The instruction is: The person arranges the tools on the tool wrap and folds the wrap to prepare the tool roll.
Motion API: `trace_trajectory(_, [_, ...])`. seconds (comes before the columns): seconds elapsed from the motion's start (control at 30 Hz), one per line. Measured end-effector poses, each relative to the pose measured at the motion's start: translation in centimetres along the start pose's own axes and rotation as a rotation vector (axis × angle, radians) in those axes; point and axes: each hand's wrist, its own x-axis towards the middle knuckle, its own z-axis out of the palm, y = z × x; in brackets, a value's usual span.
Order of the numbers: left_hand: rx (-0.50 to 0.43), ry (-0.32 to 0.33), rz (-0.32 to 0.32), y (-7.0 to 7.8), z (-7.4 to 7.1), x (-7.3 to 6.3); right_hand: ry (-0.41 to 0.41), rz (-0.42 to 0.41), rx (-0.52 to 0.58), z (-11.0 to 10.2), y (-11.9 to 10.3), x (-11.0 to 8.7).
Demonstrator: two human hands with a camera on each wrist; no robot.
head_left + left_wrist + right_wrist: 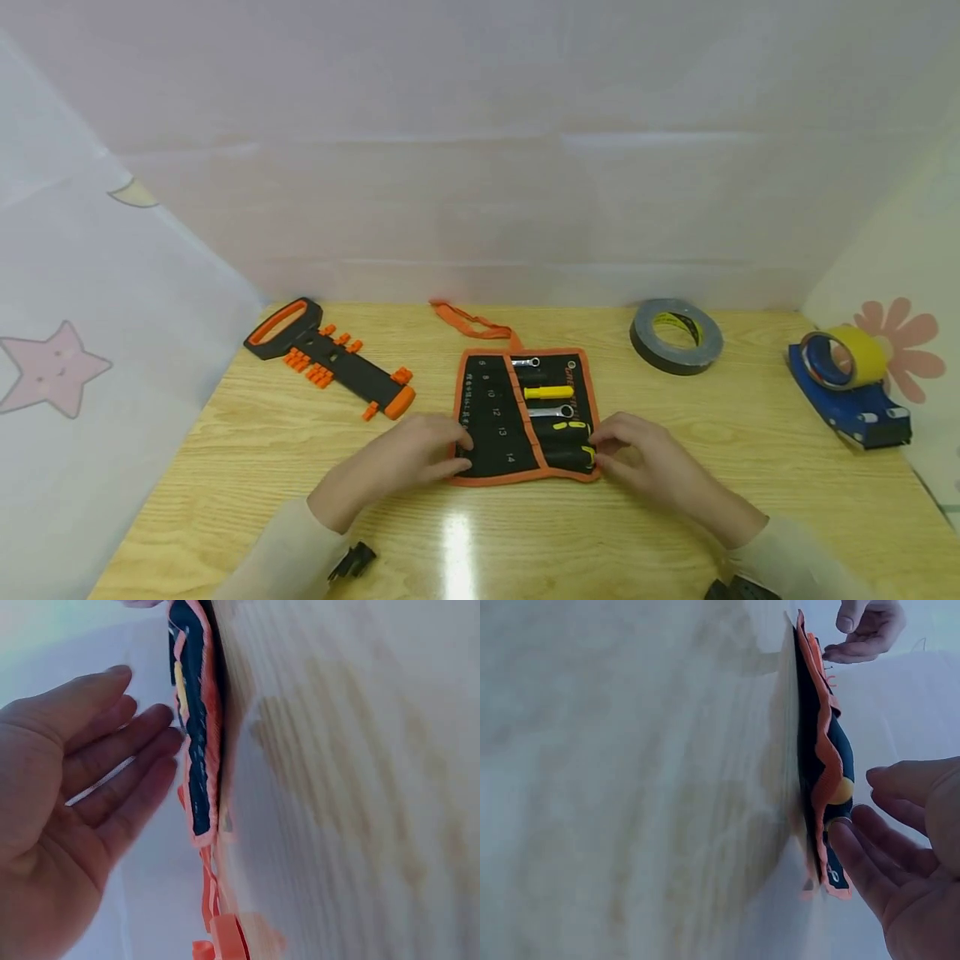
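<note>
A black tool pouch (491, 417) with orange trim lies unfolded on the table, printed with size numbers. Its right-hand pockets hold two wrenches (558, 412), a yellow-handled tool (548, 392) and black-and-yellow handles (567, 457); their lower parts are hidden in the pockets. My left hand (420, 450) is at the pouch's lower left edge, its fingers loosely bent and thumb apart. At the lower right edge, my right hand (648, 458) has its fingertips by the handle ends. The right wrist view shows a gap between thumb and pouch (829, 750); nothing is gripped.
An orange strap (480, 325) trails from the pouch's top. Back left lies a black-and-orange handled holder (352, 367) with small orange clips. A roll of grey tape (677, 337) sits back right. Farther right is a blue tape dispenser (847, 400) with yellow tape.
</note>
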Motion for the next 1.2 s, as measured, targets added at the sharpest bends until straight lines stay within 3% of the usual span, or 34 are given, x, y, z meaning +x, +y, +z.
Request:
trace_trajectory(0.17, [0.000, -0.080, -0.023, 0.6, 0.5, -0.7, -0.050, 0.027, 0.019, 0.6, -0.2, -0.6])
trace_trajectory(0.33, [0.046, -0.113, -0.029, 1.0, 1.0, -0.6, -0.077, 0.053, 0.019, 0.5, -0.5, -0.7])
trace_trajectory(0.5, [0.099, -0.078, -0.004, 1.1, 1.4, -0.6, -0.080, 0.039, 0.029, 0.7, -0.4, -0.9])
trace_trajectory(0.63, [0.092, -0.029, -0.023, 1.2, 1.2, -0.5, -0.074, 0.029, 0.007, 0.9, -0.3, -0.9])
trace_trajectory(1.0, [-0.101, 0.005, -0.177, 0.9, 0.7, 0.2, -0.054, 0.014, -0.037, 1.1, -0.5, -0.9])
trace_trajectory(1.2, [-0.121, 0.015, -0.206, 0.9, 0.3, 0.5, -0.033, 0.098, -0.024, 1.2, -0.8, -0.5])
